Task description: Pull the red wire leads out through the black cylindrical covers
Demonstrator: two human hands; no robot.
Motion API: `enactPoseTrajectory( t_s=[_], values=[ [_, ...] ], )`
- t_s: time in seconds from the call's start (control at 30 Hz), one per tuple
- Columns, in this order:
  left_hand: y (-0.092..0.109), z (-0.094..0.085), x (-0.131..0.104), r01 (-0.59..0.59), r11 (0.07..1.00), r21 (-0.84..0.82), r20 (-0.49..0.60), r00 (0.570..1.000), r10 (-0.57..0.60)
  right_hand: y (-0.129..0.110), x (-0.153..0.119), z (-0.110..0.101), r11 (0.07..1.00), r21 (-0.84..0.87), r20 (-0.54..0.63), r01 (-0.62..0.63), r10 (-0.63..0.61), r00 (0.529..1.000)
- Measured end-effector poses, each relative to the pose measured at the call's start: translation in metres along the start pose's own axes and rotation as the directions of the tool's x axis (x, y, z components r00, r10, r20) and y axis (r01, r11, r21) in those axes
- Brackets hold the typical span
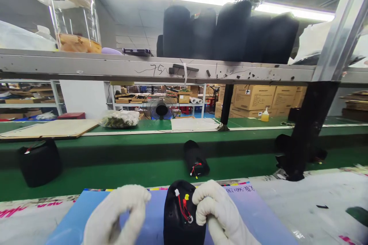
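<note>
both hands wear white gloves and frame a black wrapped pack [179, 218] that stands on a blue sheet [253, 218] at the near edge of the bench. the right hand [214, 203] is curled beside the pack's top, its fingertips pinched at the red wires [184, 208] with their small white and yellow ends — whether it truly holds a wire or only touches it cannot be told. the left hand [115, 214] hangs just left of the pack, fingers bent into a loose curl, holding nothing that shows. judging by the look of it, the pack is already sleeved in black and the leads stick out loose at the top, so the work seems to be at the wire-dressing stage, not finished. a second black pack [196, 159] with red leads lies further off on the green belt [115, 176], and a bulkier black bag [38, 162] sits at the left of it — possibly pieces done or waiting, which the view does not settle. a shelf [115, 67] overhead carries dark rolls [230, 32] and a clear jug [73, 11].
</note>
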State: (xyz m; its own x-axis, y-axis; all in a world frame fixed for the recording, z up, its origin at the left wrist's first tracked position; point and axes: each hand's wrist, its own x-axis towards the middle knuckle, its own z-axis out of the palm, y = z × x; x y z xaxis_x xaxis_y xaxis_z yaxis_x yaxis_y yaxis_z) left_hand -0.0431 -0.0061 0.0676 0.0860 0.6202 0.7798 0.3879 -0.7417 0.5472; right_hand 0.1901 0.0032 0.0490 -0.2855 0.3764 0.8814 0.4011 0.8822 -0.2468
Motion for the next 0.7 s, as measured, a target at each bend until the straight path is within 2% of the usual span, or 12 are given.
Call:
enactPoseTrajectory(
  t_s=[0.03, 0.07, 0.13, 0.2, 0.23, 0.3, 0.37, 0.43, 0.53, 0.6, 0.63, 0.7],
  values=[
    [-0.002, 0.001, 0.002, 0.179, 0.983, -0.047, -0.011, 0.984, -0.180, -0.001, -0.001, 0.001, 1.000, 0.015, -0.019, -0.011, 0.011, 1.000],
    [-0.003, 0.004, 0.005, 0.351, 0.932, -0.087, 0.026, 0.936, -0.350, -0.001, -0.001, 0.000, 0.999, 0.042, -0.048, -0.032, 0.034, 0.998],
    [-0.004, 0.012, 0.009, 0.572, 0.813, -0.110, 0.210, 0.813, -0.543, 0.000, -0.002, -0.005, 0.985, 0.137, -0.133, -0.107, 0.126, 0.983],
    [-0.003, 0.020, 0.012, 0.625, 0.774, -0.103, 0.359, 0.749, -0.557, 0.006, 0.000, -0.014, 0.925, 0.299, -0.200, -0.236, 0.302, 0.932],
    [-0.003, 0.024, 0.013, 0.634, 0.766, -0.105, 0.405, 0.731, -0.549, 0.011, 0.001, -0.019, 0.854, 0.392, -0.174, -0.343, 0.435, 0.884],
    [-0.006, 0.031, 0.011, 0.657, 0.741, -0.139, 0.439, 0.711, -0.549, 0.023, 0.005, -0.024, 0.636, 0.503, 0.020, -0.585, 0.669, 0.743],
    [-0.011, 0.036, 0.006, 0.672, 0.712, -0.204, 0.435, 0.714, -0.549, 0.034, 0.007, -0.020, 0.421, 0.474, 0.275, -0.773, 0.764, 0.584],
    [-0.018, 0.042, 0.000, 0.674, 0.690, -0.263, 0.413, 0.725, -0.551, 0.040, 0.006, -0.010, 0.341, 0.407, 0.428, -0.847, 0.748, 0.507],
    [-0.026, 0.046, -0.008, 0.663, 0.694, -0.281, 0.382, 0.740, -0.553, 0.037, 0.003, 0.001, 0.307, 0.362, 0.505, -0.880, 0.729, 0.462],
    [-0.030, 0.043, -0.010, 0.573, 0.782, -0.243, 0.347, 0.805, -0.482, 0.029, 0.002, 0.001, 0.312, 0.346, 0.523, -0.885, 0.719, 0.458],
    [-0.032, 0.041, -0.010, 0.481, 0.855, -0.195, 0.327, 0.854, -0.405, 0.024, 0.002, 0.000, 0.314, 0.338, 0.538, -0.887, 0.709, 0.456],
    [-0.034, 0.033, -0.008, 0.166, 0.986, -0.030, 0.351, 0.925, -0.145, 0.014, 0.004, -0.003, 0.329, 0.314, 0.564, -0.891, 0.690, 0.454]
  ],
)
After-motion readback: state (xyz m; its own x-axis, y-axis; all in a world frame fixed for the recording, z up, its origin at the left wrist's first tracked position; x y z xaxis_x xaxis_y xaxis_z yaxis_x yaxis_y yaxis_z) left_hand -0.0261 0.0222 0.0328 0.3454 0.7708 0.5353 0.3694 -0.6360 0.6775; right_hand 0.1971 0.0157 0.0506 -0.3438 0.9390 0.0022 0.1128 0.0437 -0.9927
